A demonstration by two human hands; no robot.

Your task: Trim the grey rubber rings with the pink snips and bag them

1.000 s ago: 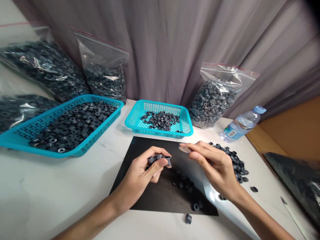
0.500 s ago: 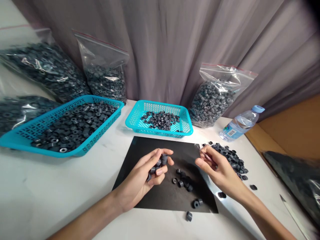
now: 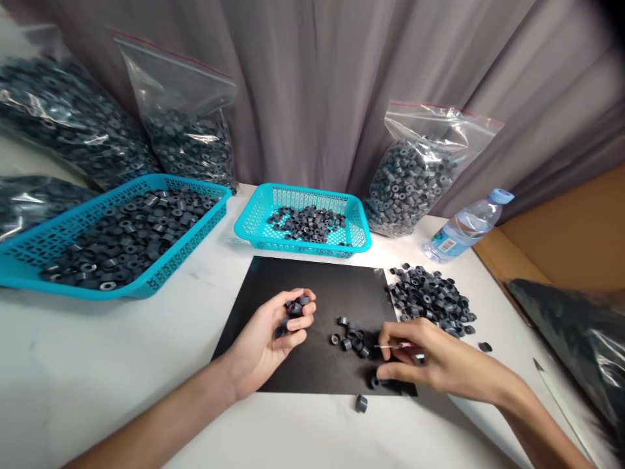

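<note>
Several small dark grey plastic rings point(image 3: 295, 307) rest in my left hand point(image 3: 273, 332), its fingers curled round them above the black mat point(image 3: 297, 277). My right hand point(image 3: 415, 355) is over the mat's right edge, holding a thin pointed metal tool point(image 3: 393, 346) that I see only in part. Thumb and fingers of that hand are close to a loose ring point(image 3: 375, 381) at the mat's front; whether they touch it I cannot tell. Between the hands lies a small cluster of rings point(image 3: 352, 337). One ring point(image 3: 361, 404) sits on the white table just off the mat.
A large heap of rings point(image 3: 430, 296) lies right of the mat. Behind stand a small blue basket point(image 3: 303, 247) and a larger blue basket point(image 3: 141, 286), both holding rings. Zip bags point(image 3: 413, 182), a water bottle point(image 3: 461, 228) and a cardboard box point(image 3: 571, 241) border the table.
My right hand has come down and nearer, from the heap's edge to the mat's front right. My left hand keeps its rings, fingers drawn in more. The view has shifted slightly.
</note>
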